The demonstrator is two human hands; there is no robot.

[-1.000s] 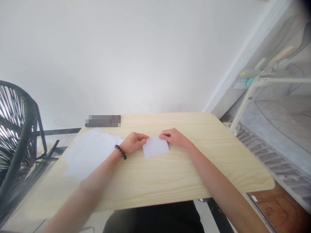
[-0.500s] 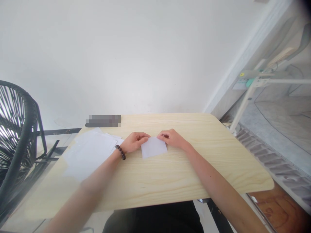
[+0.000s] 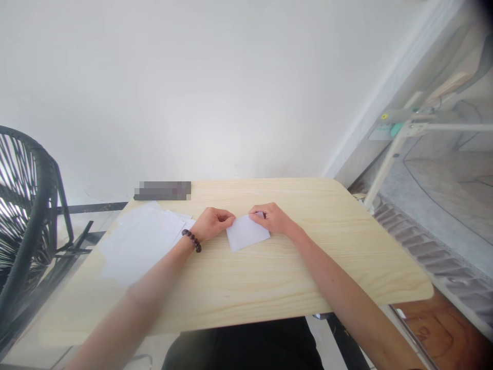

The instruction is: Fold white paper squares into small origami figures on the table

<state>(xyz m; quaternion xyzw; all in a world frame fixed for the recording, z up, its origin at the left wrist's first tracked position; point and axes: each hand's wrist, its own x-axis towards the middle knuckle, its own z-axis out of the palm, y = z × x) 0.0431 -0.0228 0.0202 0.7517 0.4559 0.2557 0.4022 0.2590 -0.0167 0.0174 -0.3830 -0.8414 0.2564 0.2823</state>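
Observation:
A small white rectangle of paper (image 3: 248,234) is at the middle of the wooden table, turned slightly. My left hand (image 3: 213,223), with a dark beaded bracelet (image 3: 191,240) at the wrist, pinches its upper left corner between thumb and fingers. At the upper right edge, my right hand (image 3: 271,218) has the paper between thumb and curled fingers. The fingertips behind the paper are partly hidden. Left of my left hand lies a spread of loose white paper sheets (image 3: 140,239), partly covered by my forearm.
The light wooden table (image 3: 346,257) stands against a white wall. A dark pixelated object (image 3: 163,191) rests at its back left. A dark woven chair (image 3: 42,190) is on the left. To the right are a white metal frame (image 3: 389,159) and a grey pleated cloth (image 3: 431,257).
The small paper has turned a little anticlockwise and shifted slightly right. Both hands still hold it, the right one more over its upper edge.

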